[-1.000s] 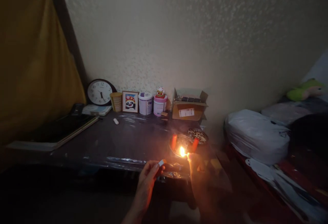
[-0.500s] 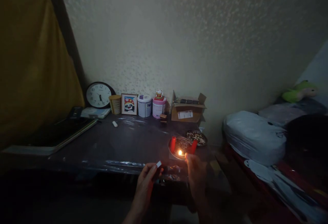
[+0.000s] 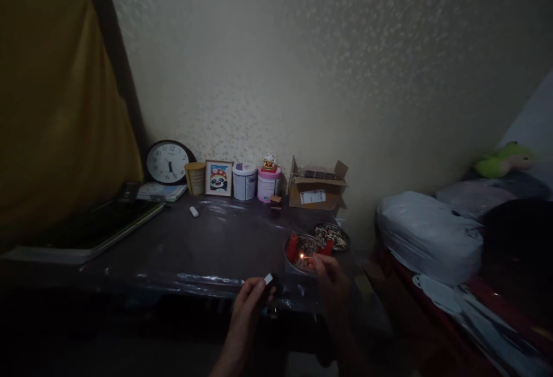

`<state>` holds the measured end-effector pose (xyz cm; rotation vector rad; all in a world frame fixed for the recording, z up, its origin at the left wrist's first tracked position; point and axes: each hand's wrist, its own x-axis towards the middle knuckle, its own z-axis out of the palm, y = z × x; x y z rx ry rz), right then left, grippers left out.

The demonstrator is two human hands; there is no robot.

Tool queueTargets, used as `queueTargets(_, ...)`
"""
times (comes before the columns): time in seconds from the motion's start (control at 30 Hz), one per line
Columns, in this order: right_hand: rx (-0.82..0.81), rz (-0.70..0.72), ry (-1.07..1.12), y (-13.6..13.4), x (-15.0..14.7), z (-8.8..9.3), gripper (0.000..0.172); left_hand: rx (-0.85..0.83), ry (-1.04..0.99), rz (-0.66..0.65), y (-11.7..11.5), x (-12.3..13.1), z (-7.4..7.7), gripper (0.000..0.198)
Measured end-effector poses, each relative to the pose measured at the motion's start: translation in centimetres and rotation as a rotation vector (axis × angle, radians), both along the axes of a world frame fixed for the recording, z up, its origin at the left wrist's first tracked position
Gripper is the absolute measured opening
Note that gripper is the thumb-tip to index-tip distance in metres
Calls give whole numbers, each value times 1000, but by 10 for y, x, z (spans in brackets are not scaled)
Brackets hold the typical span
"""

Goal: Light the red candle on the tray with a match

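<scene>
My right hand [image 3: 329, 273] pinches a lit match [image 3: 308, 258] by its end. Its small flame glows over a round dish [image 3: 286, 257] with a speckled layer of spent bits inside. Two red candles stand at that dish, the left candle [image 3: 292, 247] just beyond the flame and the right candle [image 3: 328, 247] behind my fingers. Closed around a small matchbox [image 3: 268, 279] is my left hand [image 3: 250, 302], below the dish near the table's front edge. Only the box's pale end shows clearly.
A second dish [image 3: 332, 236] of matchsticks sits behind the first. Along the wall stand an open cardboard box [image 3: 322, 195], a pink tin [image 3: 268, 187], a white tin [image 3: 244, 183], a panda picture [image 3: 218, 179] and a clock [image 3: 169, 162]. A plastic bag [image 3: 427, 236] lies right.
The match flame has shrunk and dimmed, and the light on the candles has faded. My right hand has shifted slightly; my left keeps its grip on the matchbox.
</scene>
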<state>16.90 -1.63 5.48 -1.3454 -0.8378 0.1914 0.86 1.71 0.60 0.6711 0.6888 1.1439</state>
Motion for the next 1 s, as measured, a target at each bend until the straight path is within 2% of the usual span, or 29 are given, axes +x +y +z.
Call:
queueTargets(0.2, 17, 47, 139, 9, 1, 8, 17, -4, -27, -1, 3, 2, -5, 27)
queueTargets(0.33, 23, 80, 142, 16, 3, 13, 15, -39, -20, -10, 4, 4, -6, 28)
queueTargets(0.47, 50, 120, 94, 30, 10, 10, 17, -20, -7, -29, 3, 6, -4, 27)
queueTargets(0.63, 75, 93, 84, 45, 17, 1, 23, -27, -16, -24, 1, 7, -3, 27)
queueTargets(1.0, 60, 100, 78, 50, 11, 2, 21, -36, -60, -62, -7, 3, -2, 20)
